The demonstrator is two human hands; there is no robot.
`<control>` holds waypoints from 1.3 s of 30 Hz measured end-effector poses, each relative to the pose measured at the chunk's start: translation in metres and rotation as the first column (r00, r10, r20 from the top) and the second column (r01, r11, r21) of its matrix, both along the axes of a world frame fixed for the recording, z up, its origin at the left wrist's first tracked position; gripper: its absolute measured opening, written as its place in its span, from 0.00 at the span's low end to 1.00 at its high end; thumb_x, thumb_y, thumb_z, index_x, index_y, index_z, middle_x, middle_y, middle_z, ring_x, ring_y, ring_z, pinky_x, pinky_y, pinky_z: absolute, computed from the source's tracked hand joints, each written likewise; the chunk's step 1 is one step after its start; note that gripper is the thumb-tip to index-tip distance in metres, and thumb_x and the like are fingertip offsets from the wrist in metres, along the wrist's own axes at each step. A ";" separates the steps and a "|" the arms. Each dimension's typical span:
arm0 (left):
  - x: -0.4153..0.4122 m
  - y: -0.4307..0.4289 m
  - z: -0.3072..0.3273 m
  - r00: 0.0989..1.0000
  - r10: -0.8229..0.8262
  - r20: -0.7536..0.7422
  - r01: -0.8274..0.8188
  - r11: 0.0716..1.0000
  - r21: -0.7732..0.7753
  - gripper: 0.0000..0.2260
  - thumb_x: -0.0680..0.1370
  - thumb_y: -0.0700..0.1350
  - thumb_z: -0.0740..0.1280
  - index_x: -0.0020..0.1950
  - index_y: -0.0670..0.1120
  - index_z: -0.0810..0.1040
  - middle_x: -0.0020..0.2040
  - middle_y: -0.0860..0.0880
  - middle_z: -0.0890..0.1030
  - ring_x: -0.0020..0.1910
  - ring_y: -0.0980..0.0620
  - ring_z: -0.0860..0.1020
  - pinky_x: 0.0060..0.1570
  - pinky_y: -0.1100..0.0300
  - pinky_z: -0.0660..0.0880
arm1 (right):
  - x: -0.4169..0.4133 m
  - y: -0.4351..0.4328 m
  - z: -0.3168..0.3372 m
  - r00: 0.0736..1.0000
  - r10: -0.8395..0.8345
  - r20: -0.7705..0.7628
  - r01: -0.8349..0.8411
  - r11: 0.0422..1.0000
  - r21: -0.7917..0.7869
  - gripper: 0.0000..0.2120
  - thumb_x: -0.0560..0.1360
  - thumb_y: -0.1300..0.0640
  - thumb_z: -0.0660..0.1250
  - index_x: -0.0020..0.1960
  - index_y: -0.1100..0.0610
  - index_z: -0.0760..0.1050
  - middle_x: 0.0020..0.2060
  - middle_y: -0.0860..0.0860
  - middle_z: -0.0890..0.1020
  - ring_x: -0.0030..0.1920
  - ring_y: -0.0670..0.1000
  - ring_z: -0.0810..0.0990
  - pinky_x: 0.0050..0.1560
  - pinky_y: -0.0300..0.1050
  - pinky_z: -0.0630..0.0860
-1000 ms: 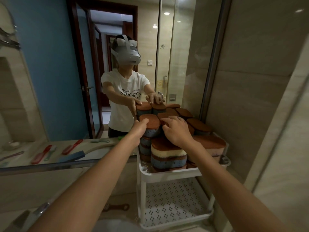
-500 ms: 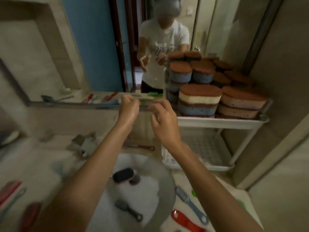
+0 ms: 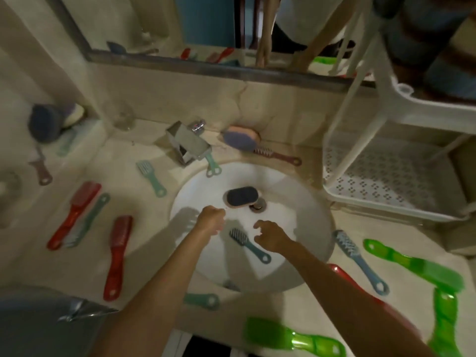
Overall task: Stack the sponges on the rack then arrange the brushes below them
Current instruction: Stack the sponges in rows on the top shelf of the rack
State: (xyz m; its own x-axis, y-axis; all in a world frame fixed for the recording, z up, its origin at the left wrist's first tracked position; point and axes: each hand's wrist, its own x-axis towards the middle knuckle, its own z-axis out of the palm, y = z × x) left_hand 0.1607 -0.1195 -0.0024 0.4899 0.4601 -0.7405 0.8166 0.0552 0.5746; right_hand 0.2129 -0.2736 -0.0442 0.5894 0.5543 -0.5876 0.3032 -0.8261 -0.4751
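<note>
Both my hands hang over the white sink [image 3: 304, 202]. My left hand [image 3: 211, 220] has loosely curled fingers and holds nothing. My right hand [image 3: 270, 237] is open, its fingers just above a small teal brush [image 3: 248, 244] lying in the basin. A dark oval sponge [image 3: 240, 197] sits beside the drain. Another sponge [image 3: 240, 139] leans against the wall behind the tap. The white rack [image 3: 394, 207] stands at the right, its perforated lower shelf bare; stacked sponges [image 3: 438, 55] fill its upper shelf.
Several brushes lie on the counter: red ones [image 3: 118, 253] and teal ones [image 3: 152, 177] at the left, green ones [image 3: 412, 264] and a blue one [image 3: 360, 261] at the right. A chrome tap [image 3: 188, 143] and a mirror stand behind the sink. A dark sponge [image 3: 45, 123] sits far left.
My hands have left the sponge stack on the rack and dropped down into the sink. My view has tilted from the rack and mirror down to the counter.
</note>
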 end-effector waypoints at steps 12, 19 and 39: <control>0.069 0.078 -0.087 0.977 -0.183 -0.111 0.184 0.983 -0.009 0.17 0.79 0.43 0.58 0.63 0.34 0.71 0.58 0.35 0.77 0.58 0.39 0.76 0.56 0.51 0.72 | 0.067 0.106 -0.075 0.970 0.110 0.216 -0.052 0.965 -0.258 0.35 0.77 0.63 0.61 0.76 0.52 0.45 0.77 0.55 0.45 0.75 0.62 0.53 0.71 0.59 0.60; 0.089 0.088 -0.108 0.965 -0.237 -0.111 0.231 0.971 -0.060 0.17 0.77 0.39 0.58 0.63 0.31 0.70 0.34 0.42 0.73 0.34 0.47 0.71 0.31 0.60 0.63 | 0.085 0.122 -0.107 0.942 0.208 0.264 -0.127 0.948 -0.292 0.37 0.72 0.65 0.66 0.75 0.53 0.51 0.74 0.57 0.54 0.72 0.61 0.57 0.66 0.55 0.70; 0.065 0.064 -0.043 0.895 -0.345 0.282 0.408 0.890 -0.205 0.23 0.71 0.38 0.72 0.65 0.44 0.72 0.57 0.47 0.80 0.55 0.51 0.77 0.56 0.57 0.74 | 0.092 0.078 0.018 0.694 -0.481 -0.536 0.702 0.617 0.356 0.18 0.71 0.70 0.54 0.45 0.54 0.79 0.42 0.54 0.80 0.44 0.52 0.77 0.44 0.43 0.74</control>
